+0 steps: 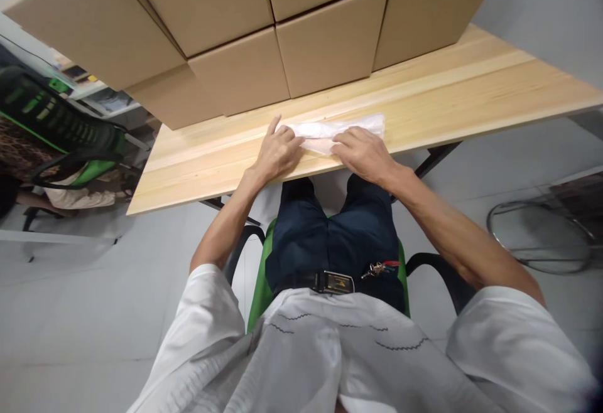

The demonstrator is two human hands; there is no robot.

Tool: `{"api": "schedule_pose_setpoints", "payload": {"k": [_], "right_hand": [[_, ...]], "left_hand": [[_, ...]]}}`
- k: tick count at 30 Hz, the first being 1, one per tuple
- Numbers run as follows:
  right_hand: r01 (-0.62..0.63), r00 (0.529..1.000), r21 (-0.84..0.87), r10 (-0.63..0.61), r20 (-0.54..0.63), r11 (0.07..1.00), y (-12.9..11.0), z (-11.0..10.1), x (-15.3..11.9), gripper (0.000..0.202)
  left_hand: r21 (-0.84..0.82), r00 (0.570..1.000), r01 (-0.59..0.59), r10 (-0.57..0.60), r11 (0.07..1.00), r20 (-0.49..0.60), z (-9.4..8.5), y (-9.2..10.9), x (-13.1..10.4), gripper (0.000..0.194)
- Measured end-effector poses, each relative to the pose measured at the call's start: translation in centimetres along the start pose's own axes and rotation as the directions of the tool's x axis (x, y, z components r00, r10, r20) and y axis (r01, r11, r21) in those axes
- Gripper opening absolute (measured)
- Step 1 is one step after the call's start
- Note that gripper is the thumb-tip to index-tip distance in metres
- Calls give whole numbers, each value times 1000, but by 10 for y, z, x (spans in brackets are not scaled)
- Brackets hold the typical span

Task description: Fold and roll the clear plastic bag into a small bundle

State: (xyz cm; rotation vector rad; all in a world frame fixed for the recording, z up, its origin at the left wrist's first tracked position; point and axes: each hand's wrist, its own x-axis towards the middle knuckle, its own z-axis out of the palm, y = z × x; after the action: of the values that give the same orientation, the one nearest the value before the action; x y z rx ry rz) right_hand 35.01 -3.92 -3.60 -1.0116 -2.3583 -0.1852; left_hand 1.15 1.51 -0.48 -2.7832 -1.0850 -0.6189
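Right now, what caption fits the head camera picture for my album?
Left hand and right hand press a clear plastic bag flat on a wooden table by stacked cardboard boxes.

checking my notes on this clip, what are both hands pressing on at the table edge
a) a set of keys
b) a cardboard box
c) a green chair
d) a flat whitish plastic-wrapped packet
d: the left hand and right hand both rest on the flat whitish packet lying on the wooden table, in front of the stacked cardboard boxes.
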Motion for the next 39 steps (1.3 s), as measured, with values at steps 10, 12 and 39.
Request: {"api": "schedule_pose_setpoints", "payload": {"k": [10,12,39], "right_hand": [[-125,991,111,119,55,986,9,-8,-15,40],[-204,977,109,196,78,973,12,-12,-13,39],[-234,970,-144,240,27,962,-40,-29,-11,36]], "left_hand": [[-150,988,155,-156,976,8,4,13,-26,23],[-199,972,235,-234,951,27,-1,13,-23,22],[-252,874,484,-452,838,177,-19,21,-4,6]]}}
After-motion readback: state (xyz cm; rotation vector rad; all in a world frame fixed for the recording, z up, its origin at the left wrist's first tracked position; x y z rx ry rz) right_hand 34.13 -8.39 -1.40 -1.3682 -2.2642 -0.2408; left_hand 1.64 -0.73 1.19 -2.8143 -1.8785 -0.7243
